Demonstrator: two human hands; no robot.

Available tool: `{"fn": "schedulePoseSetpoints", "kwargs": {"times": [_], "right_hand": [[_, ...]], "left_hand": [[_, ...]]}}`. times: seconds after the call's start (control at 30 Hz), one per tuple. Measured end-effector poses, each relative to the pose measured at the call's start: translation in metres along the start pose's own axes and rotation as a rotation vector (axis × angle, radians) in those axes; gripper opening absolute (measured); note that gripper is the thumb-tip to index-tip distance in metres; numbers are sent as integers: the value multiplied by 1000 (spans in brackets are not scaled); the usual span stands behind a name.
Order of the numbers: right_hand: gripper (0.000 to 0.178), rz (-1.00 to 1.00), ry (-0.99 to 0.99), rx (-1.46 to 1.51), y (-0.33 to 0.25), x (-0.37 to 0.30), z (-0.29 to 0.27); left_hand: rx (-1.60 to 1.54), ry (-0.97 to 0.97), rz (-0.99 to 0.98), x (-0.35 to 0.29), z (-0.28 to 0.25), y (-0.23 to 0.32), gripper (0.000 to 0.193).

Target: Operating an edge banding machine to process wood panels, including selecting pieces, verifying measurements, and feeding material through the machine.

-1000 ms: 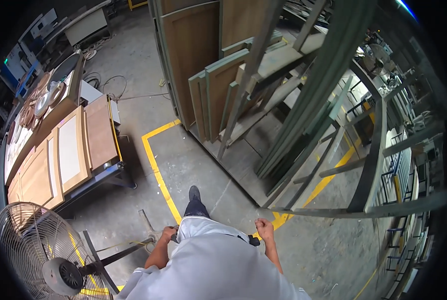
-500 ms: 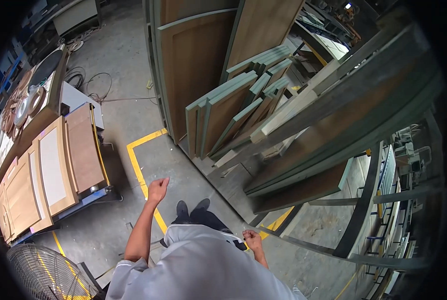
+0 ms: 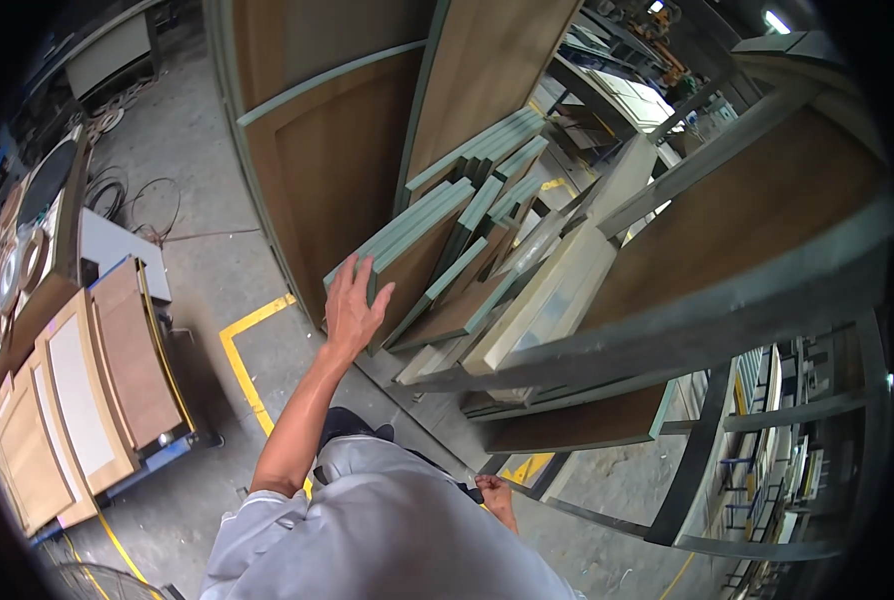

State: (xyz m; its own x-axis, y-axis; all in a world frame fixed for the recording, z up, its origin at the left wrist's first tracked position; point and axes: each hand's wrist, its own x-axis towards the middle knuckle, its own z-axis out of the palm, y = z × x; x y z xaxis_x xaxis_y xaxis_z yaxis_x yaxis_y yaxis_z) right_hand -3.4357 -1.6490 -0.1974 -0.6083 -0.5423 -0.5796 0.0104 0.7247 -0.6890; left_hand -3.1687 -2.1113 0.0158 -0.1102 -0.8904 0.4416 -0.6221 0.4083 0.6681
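Note:
My left hand (image 3: 355, 312) reaches forward with its fingers spread, holding nothing. Its fingertips overlap the near end of a stack of brown panels with pale green edges (image 3: 407, 232); whether they press on it I cannot tell. More green-edged panels (image 3: 459, 262) lean close together just right of that hand. Low beside my waist is my right hand (image 3: 497, 500), its fingers curled closed, with nothing visible in them.
Tall brown panels (image 3: 332, 150) stand behind the stack. Pale timber pieces (image 3: 547, 300) and a dark grey rack bar (image 3: 657, 345) cross at right. Wooden door panels (image 3: 97, 390) lie on a blue-framed trolley at left. Yellow tape (image 3: 242, 375) marks the floor; a fan guard (image 3: 107, 580) shows lower left.
My left hand has risen forward and right from above the floor to the panel stack, its fingers opening out. The view has come closer to the panels. My right hand stays low, still curled.

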Motion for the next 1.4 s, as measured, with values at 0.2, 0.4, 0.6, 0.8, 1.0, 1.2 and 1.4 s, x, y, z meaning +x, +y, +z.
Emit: {"fn": "schedulePoseSetpoints", "kwargs": {"times": [0.2,0.4,0.6,0.8,1.0,1.2,1.4], "right_hand": [[19,40,120,-27,-49,-7,53],[22,81,50,46,-99,-8,153],[25,163,101,36,-143,-17,213],[37,190,161,-29,-147,-26,217],[42,242,118,-59,-158,-23,219],[43,247,82,-90,-159,-24,216],[43,226,107,-94,-159,-27,208]], "left_hand": [[70,-242,267,26,20,-24,61],[38,-393,444,50,19,-51,58],[-40,-443,514,65,22,-70,58],[-70,-438,525,65,25,-71,57],[-96,-408,540,69,25,-73,59],[-96,-373,542,66,28,-71,57],[-74,-375,537,66,26,-67,54]]}}
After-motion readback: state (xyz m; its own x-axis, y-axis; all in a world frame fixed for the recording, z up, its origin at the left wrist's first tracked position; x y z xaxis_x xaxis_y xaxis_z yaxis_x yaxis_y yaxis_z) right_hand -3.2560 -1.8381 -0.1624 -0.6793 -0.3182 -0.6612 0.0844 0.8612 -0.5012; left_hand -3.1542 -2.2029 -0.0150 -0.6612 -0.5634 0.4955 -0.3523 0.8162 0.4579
